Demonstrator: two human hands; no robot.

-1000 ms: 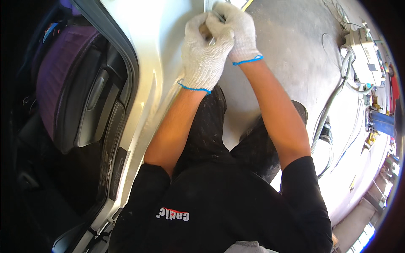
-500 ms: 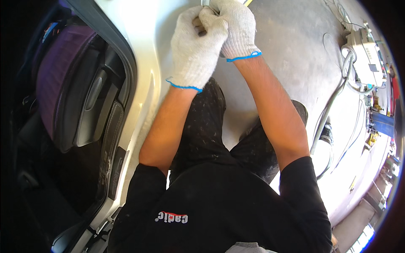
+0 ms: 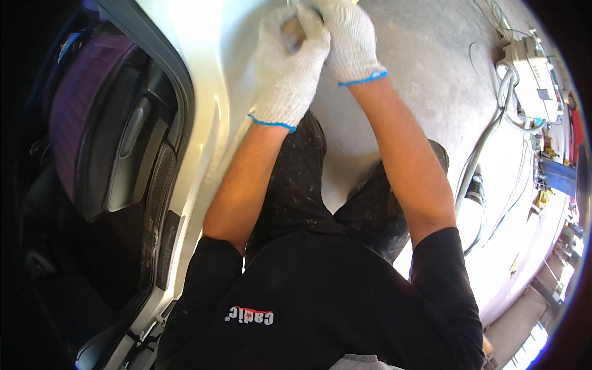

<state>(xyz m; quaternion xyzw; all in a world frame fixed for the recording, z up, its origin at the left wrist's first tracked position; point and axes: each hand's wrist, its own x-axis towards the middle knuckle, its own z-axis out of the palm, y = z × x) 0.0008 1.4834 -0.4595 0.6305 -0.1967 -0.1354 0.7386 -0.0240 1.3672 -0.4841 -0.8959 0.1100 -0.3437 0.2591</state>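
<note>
Both hands wear white knitted gloves with blue cuffs and meet at the top edge of the view, beside the white car body point(image 3: 206, 68). My left hand point(image 3: 290, 68) has its fingers curled in, and a blurred brownish patch shows through the gap between thumb and fingers. Touching it on the right, my right hand point(image 3: 351, 43) is closed too, its fingertips cut off by the frame edge. A small pale piece and a bit of yellow show at the fingers there. What either hand holds is too hidden to name.
On the left, the car's door opening shows a dark seat with purple trim point(image 3: 92, 111) and a black door seal point(image 3: 176, 74). To the right stands a pale boxy machine point(image 3: 533, 80) with a thick hose point(image 3: 484, 151) across the grey floor point(image 3: 425, 55). My knees are bent below my hands.
Both hands have shifted slightly, the right wrist a little rightward. The gap in my left hand looks wider and blurred. Less of the yellow bit shows, and the whole view has moved slightly.
</note>
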